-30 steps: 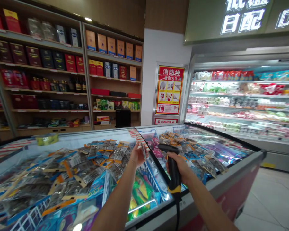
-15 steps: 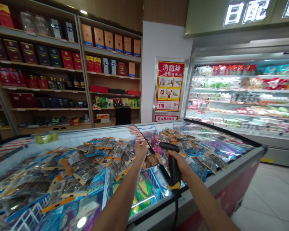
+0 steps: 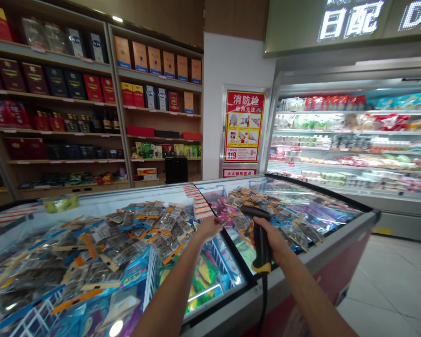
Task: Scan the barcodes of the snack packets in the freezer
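Observation:
My right hand (image 3: pixel 272 241) grips a black barcode scanner (image 3: pixel 261 245) with a yellow base, its cord hanging down over the freezer's front. The scanner is upright, its head pointing left above the glass. My left hand (image 3: pixel 209 228) is left of it, over the dark divider of the chest freezer (image 3: pixel 358 220). Its fingers are curled together, and I cannot make out anything in them. Beside this hand lies a heap of flat packets (image 3: pixel 140 224) with orange and blue edges. A second heap of similar packets (image 3: pixel 298 231) lies behind and right of the scanner.
Green bags (image 3: pixel 205 276) sit in a white wire basket under the left forearm. Red-and-white striped tape (image 3: pixel 199 203) marks the glass. Shelves of boxes (image 3: pixel 154 61) stand at the back left, a lit chilled cabinet (image 3: pixel 351 135) at the right, and tiled floor (image 3: pixel 379 276) below it.
My left hand has moved slightly right and down. The scanner in my right hand has shifted right. The orange packet between my hands no longer shows there. The view has turned slightly right.

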The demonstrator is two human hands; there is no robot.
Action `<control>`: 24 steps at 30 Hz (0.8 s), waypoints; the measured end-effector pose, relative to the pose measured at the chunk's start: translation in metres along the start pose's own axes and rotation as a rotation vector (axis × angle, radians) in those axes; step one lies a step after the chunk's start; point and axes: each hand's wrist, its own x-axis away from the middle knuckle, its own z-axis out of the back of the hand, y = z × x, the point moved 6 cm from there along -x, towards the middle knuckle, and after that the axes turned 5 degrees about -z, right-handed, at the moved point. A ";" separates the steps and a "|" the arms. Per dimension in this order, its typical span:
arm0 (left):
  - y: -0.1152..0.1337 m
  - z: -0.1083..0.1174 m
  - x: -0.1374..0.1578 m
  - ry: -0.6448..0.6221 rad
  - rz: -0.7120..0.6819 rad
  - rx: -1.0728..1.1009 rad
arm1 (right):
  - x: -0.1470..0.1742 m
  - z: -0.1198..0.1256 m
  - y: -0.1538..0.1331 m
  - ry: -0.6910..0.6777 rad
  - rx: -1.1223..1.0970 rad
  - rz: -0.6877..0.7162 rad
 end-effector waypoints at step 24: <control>-0.049 0.028 -0.008 0.209 0.213 0.691 | -0.008 -0.041 0.006 -0.069 0.049 -0.044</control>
